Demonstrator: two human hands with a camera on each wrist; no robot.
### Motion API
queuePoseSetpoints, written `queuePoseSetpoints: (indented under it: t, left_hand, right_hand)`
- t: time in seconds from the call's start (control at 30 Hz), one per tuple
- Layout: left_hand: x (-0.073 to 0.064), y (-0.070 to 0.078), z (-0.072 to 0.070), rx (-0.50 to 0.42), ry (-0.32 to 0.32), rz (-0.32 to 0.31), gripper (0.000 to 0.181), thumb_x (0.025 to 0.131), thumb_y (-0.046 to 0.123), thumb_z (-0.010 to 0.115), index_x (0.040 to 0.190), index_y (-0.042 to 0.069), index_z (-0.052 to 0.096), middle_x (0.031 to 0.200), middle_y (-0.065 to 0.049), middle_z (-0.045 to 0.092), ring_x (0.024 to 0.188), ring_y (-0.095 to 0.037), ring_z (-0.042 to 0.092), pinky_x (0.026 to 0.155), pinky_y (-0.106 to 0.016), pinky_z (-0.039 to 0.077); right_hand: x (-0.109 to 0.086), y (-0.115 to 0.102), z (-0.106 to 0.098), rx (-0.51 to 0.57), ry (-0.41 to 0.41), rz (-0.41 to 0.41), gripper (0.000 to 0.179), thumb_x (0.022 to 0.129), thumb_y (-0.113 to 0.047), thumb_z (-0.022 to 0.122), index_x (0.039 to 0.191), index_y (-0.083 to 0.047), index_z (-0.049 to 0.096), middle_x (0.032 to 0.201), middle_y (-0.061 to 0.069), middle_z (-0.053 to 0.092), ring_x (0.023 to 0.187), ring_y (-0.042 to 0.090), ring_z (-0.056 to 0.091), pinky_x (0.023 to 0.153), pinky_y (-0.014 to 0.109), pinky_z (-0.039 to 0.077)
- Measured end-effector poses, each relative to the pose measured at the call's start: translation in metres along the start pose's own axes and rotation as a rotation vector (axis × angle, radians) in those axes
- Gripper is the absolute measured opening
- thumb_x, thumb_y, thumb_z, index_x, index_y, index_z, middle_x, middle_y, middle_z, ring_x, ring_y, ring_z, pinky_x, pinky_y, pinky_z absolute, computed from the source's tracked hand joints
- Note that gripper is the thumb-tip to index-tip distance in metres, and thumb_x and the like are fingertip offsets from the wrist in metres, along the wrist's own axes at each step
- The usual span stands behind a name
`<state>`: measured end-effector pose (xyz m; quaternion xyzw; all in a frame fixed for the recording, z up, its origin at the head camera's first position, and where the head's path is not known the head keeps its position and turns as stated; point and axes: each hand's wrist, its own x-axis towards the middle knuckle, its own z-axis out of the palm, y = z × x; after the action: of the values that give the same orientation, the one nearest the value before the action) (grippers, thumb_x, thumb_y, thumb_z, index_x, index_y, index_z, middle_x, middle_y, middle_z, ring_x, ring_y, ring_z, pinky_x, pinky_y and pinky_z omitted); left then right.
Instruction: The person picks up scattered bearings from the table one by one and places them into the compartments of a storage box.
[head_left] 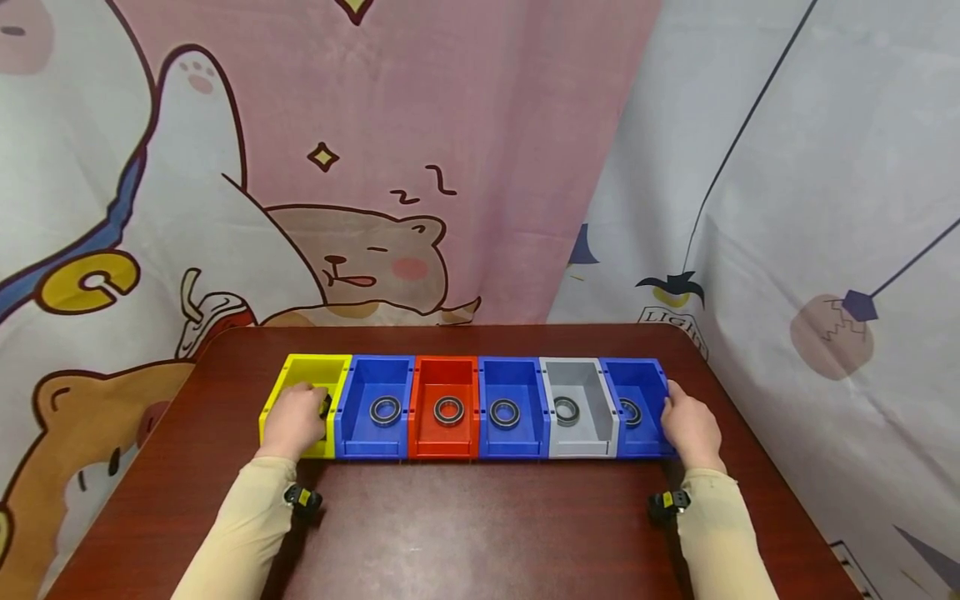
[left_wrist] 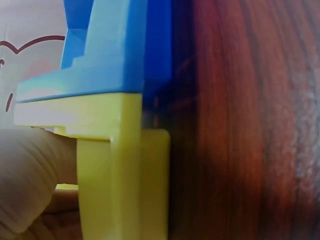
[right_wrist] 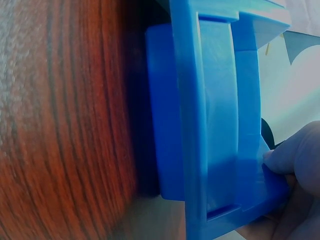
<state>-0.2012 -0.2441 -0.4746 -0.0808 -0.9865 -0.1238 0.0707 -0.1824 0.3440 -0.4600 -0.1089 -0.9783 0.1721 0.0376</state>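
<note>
A row of joined open bins holds black-rimmed ring bearings, such as the bearing (head_left: 447, 411) in the red bin (head_left: 446, 450). My left hand (head_left: 294, 421) reaches into the yellow bin (head_left: 318, 367) at the left end. A dark bearing edge (head_left: 326, 406) shows beside its fingers; the fingertips are hidden, so whether they pinch it is unclear. At the right end, my right hand (head_left: 692, 423) grips the side wall of the blue bin (head_left: 637, 372), thumb (right_wrist: 287, 155) inside and fingers outside. That bin's bearing (head_left: 630, 412) lies inside, partly hidden by the bin wall.
Between the end bins stand a blue bin (head_left: 375, 451), another blue bin (head_left: 513, 451) and a grey bin (head_left: 583, 451), each with a bearing. All sit on a dark red wooden table (head_left: 480, 525). Behind hangs a printed cartoon curtain (head_left: 510, 167).
</note>
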Motion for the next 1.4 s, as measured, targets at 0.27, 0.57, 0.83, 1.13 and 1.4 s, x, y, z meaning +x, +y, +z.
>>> queuePoseSetpoints:
  t: [0.27, 0.57, 0.83, 1.13, 1.4]
  left_hand:
    - [-0.001, -0.002, 0.002, 0.008, -0.060, -0.012, 0.034, 0.070, -0.005, 0.068, 0.104, -0.010, 0.067, 0.091, -0.025, 0.062, 0.083, -0.041, 0.060, 0.075, -0.054, 0.050]
    - [-0.002, -0.004, 0.002, -0.014, -0.103, -0.027, 0.038, 0.074, -0.005, 0.068, 0.112, -0.011, 0.065, 0.100, -0.029, 0.062, 0.087, -0.043, 0.060, 0.078, -0.056, 0.050]
    - [-0.011, 0.002, -0.003, -0.049, -0.026, 0.009, 0.049, 0.077, 0.001, 0.074, 0.120, -0.017, 0.059, 0.117, -0.038, 0.056, 0.104, -0.051, 0.057, 0.092, -0.060, 0.045]
    - [-0.021, 0.006, -0.011, -0.085, 0.036, 0.025, 0.052, 0.081, 0.003, 0.070, 0.128, -0.016, 0.055, 0.126, -0.036, 0.053, 0.113, -0.051, 0.053, 0.097, -0.062, 0.042]
    - [-0.027, 0.011, -0.017, -0.137, 0.080, 0.023, 0.052, 0.085, 0.004, 0.069, 0.131, -0.015, 0.053, 0.128, -0.035, 0.053, 0.115, -0.050, 0.052, 0.097, -0.062, 0.042]
  right_hand:
    - [-0.001, -0.001, -0.001, 0.001, -0.009, 0.004, 0.046, 0.101, -0.011, 0.042, 0.144, 0.006, 0.038, 0.124, 0.040, 0.053, 0.101, 0.056, 0.057, 0.077, 0.064, 0.049]
    - [-0.001, -0.001, -0.001, 0.003, -0.010, 0.003, 0.046, 0.101, -0.011, 0.042, 0.143, 0.007, 0.038, 0.123, 0.040, 0.053, 0.101, 0.056, 0.058, 0.077, 0.064, 0.049]
    - [0.001, 0.002, 0.001, 0.015, -0.020, 0.018, 0.047, 0.103, -0.013, 0.039, 0.146, 0.006, 0.036, 0.128, 0.039, 0.051, 0.106, 0.056, 0.056, 0.082, 0.065, 0.047]
    - [-0.001, 0.007, 0.002, 0.062, -0.041, -0.034, 0.054, 0.104, -0.023, 0.044, 0.145, 0.012, 0.033, 0.134, 0.040, 0.046, 0.117, 0.057, 0.049, 0.093, 0.067, 0.041]
    - [-0.009, -0.006, -0.003, 0.061, 0.028, -0.130, 0.063, 0.103, -0.026, 0.049, 0.146, 0.016, 0.030, 0.146, 0.040, 0.033, 0.131, 0.057, 0.034, 0.104, 0.066, 0.030]
